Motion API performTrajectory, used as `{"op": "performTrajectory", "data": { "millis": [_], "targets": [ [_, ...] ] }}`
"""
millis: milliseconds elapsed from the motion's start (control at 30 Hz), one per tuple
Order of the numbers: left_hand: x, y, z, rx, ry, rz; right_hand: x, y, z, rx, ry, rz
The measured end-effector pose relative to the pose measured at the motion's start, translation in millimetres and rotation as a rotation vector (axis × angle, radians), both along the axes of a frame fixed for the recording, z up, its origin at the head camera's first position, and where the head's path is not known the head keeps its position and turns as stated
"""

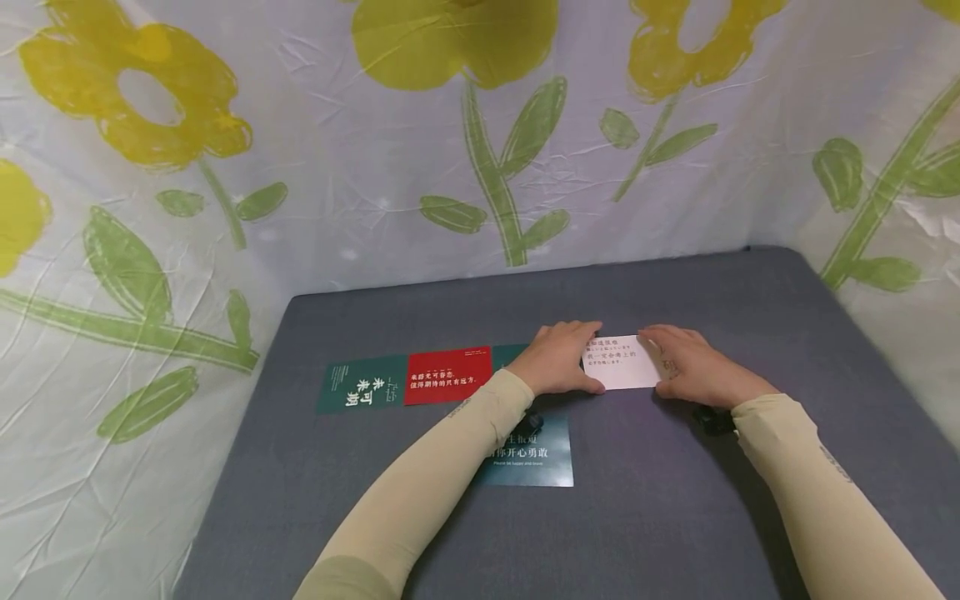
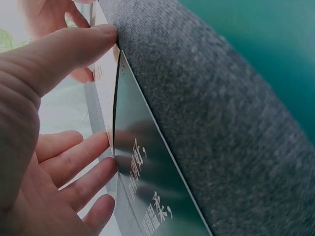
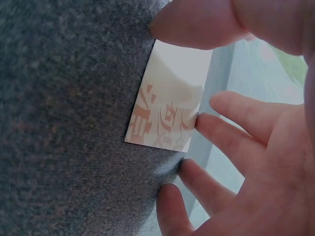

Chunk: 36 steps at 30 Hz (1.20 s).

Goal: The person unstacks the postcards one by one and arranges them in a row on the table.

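A white card (image 1: 624, 363) with printed lettering lies on the grey tabletop between both hands. My left hand (image 1: 557, 358) holds its left end by the near and far edges, thumb on the near side, fingers on the far side. Across the right end, my right hand (image 1: 701, 367) holds it the same way, its thumb (image 3: 197, 24) at the near edge. A dark green card (image 2: 142, 162) with white lettering meets the white card's left side, partly hidden under my left hand in the head view.
Left along the row are a red card (image 1: 448, 377) and another green card (image 1: 360, 385). A teal card (image 1: 536, 454) lies nearer, partly behind my left forearm. The grey table (image 1: 637, 517) meets a flower-patterned cloth (image 1: 337, 183) at the back.
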State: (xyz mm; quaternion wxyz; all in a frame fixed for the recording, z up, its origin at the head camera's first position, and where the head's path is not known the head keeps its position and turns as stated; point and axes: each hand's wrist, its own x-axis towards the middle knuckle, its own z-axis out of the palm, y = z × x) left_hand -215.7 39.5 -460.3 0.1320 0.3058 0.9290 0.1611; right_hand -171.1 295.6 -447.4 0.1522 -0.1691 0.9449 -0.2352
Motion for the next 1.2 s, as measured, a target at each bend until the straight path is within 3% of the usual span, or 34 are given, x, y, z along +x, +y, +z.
{"op": "performTrajectory", "data": {
  "millis": [200, 500, 867, 1000, 1200],
  "targets": [
    [5.2, -9.9, 1.6, -0.017, 0.033, -0.017, 1.0, -5.3, -3.4, 0.001, 0.016, -0.015],
    [31.2, -48.6, 22.8, 0.110, 0.096, -0.021, 24.9, -28.3, -0.5, -0.027, 0.140, -0.049],
    [80.5, -129.9, 23.1, 0.168, 0.063, 0.013, 70.0, -94.8, 4.2, -0.050, 0.291, 0.109],
    [94.0, -152.3, 22.4, 0.128, 0.061, 0.024, 80.9, -114.0, 2.3, -0.046, 0.304, 0.162],
    [108.8, -170.4, 21.1, 0.050, 0.047, -0.013, 93.5, -135.9, -0.8, -0.045, 0.267, 0.196]
  ]
}}
